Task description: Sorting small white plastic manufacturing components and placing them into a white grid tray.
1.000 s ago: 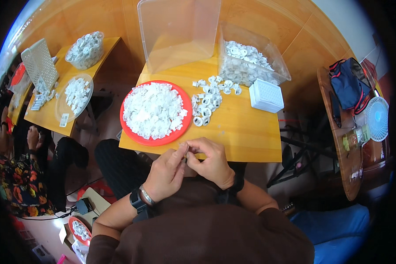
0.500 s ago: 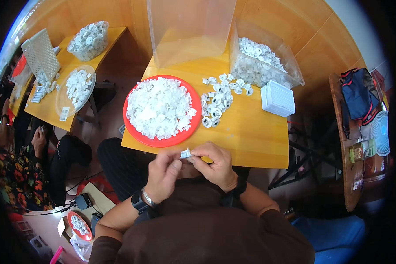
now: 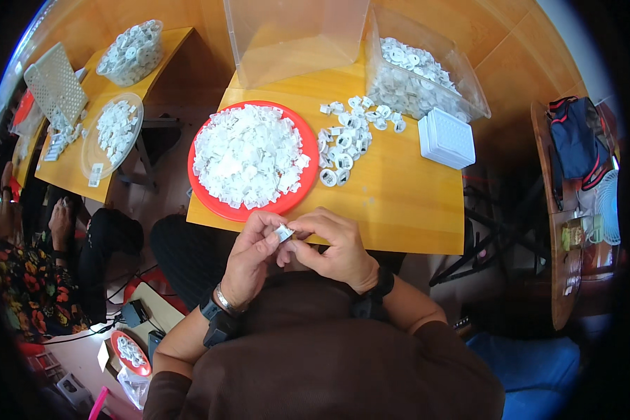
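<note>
My left hand (image 3: 248, 255) and my right hand (image 3: 332, 245) meet at the near edge of the yellow table (image 3: 399, 203), both pinching one small white plastic part (image 3: 283, 232) between their fingertips. Just beyond them sits a red plate (image 3: 220, 203) heaped with small white plastic pieces (image 3: 248, 155). To the plate's right lies a loose cluster of white ring-shaped parts (image 3: 346, 136).
A clear bin of white parts (image 3: 416, 77) and an empty clear bin (image 3: 294, 35) stand at the table's far edge, with a white ribbed box (image 3: 446, 138) beside them. Another table at the left holds bowls of white parts (image 3: 115, 129). A person in patterned clothes (image 3: 28, 280) sits at the left.
The view has shifted slightly. My hands stay together at the table's near edge, still working the small white part, now turned a little between the fingertips.
</note>
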A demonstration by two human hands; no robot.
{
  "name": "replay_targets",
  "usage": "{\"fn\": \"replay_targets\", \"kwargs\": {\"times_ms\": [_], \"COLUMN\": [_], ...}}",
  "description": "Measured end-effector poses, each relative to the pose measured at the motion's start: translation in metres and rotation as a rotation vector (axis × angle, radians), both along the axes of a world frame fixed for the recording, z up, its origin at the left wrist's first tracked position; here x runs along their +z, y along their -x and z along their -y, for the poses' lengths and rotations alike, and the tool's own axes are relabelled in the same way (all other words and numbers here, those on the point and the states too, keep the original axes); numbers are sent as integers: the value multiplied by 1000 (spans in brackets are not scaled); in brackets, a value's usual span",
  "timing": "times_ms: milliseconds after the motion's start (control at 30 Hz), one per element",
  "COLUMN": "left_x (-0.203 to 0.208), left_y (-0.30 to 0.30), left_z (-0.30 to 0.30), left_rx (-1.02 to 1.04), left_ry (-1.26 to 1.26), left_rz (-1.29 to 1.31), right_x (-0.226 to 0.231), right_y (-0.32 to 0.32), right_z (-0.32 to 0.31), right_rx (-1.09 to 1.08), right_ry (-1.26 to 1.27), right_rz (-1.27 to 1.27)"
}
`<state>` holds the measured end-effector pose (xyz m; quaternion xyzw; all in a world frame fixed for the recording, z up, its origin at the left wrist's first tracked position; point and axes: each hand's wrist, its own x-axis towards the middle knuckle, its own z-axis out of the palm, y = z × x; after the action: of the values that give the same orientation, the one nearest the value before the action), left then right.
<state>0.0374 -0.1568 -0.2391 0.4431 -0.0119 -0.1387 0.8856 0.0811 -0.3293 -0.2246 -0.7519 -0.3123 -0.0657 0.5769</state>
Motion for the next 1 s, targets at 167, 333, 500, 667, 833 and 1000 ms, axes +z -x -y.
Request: {"fn": "replay_targets", "kwargs": {"times_ms": [167, 333, 500, 667, 833, 1000], "left_x": [0, 5, 1, 5, 2, 4], "left_y": [2, 5, 3, 3, 3, 3], "left_z": [1, 3, 1, 1, -1, 1], "left_rx": [12, 58, 40, 13, -5, 18], "left_ry": [-127, -201, -165, -71, -2, 4], "left_rz": [25, 37, 45, 1, -58, -62], "right_x": [-2, 2, 4, 0, -1, 4], "right_y": [3, 5, 4, 0, 1, 4], "right_z": [-1, -1, -1, 2, 2, -2], "right_rx": [-36, -54, -42, 59, 92, 50], "right_ry": [40, 88, 114, 32, 12, -14], "right_rz": [26, 75, 56, -143, -303, -281]}}
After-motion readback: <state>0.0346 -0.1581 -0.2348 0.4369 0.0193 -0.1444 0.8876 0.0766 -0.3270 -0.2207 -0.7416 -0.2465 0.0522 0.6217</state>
